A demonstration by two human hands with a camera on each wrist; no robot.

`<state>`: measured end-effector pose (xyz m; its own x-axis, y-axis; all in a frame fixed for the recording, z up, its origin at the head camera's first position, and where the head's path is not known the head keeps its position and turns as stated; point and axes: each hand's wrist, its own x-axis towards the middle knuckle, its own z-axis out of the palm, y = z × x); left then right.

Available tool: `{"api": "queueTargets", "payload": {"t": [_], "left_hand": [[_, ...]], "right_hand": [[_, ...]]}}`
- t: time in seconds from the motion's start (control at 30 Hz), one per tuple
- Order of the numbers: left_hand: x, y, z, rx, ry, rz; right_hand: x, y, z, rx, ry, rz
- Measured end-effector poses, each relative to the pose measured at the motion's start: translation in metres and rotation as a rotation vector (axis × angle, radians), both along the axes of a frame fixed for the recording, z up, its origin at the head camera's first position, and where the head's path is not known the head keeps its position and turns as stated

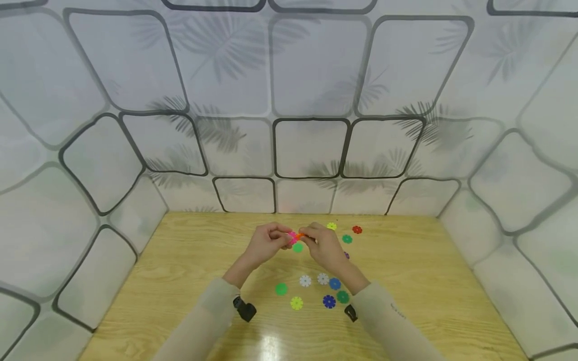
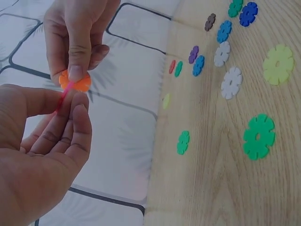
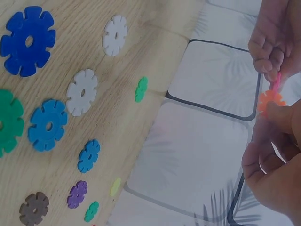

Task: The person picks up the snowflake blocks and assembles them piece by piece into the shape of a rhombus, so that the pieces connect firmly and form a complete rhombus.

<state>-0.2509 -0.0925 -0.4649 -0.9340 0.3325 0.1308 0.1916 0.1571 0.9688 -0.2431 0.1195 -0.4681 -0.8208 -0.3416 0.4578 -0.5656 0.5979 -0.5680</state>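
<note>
The left hand (image 1: 267,244) pinches the pink disc (image 1: 292,237) and the right hand (image 1: 324,245) the orange disc (image 2: 83,84), the two meeting above the tabletop (image 1: 189,281), where a clean fit probably calls for grips close to the contact, slot-to-slot alignment and a steady, straight push.

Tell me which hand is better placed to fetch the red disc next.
Probably the right hand: it is nearer the red disc than the left hand, though it pinches the orange disc.
</note>
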Motion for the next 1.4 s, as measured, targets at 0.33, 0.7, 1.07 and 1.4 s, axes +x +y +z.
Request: {"api": "queueTargets", "payload": {"t": [0.33, 0.7, 1.07, 1.4], "left_hand": [[0.003, 0.001, 0.003, 0.009, -0.092, -0.041], [0.000, 0.001, -0.002, 0.047, -0.139, -0.020], [-0.004, 0.001, -0.004, 0.065, -0.162, 0.007], [-0.005, -0.001, -0.005, 0.090, -0.155, 0.019]], "right_hand": [[0.008, 0.001, 0.011, -0.016, -0.060, 0.011], [-0.001, 0.032, -0.005, -0.057, -0.238, -0.048], [-0.009, 0.067, -0.039, 0.023, -0.336, -0.068], [-0.006, 0.083, -0.055, 0.094, -0.412, -0.100]]}}
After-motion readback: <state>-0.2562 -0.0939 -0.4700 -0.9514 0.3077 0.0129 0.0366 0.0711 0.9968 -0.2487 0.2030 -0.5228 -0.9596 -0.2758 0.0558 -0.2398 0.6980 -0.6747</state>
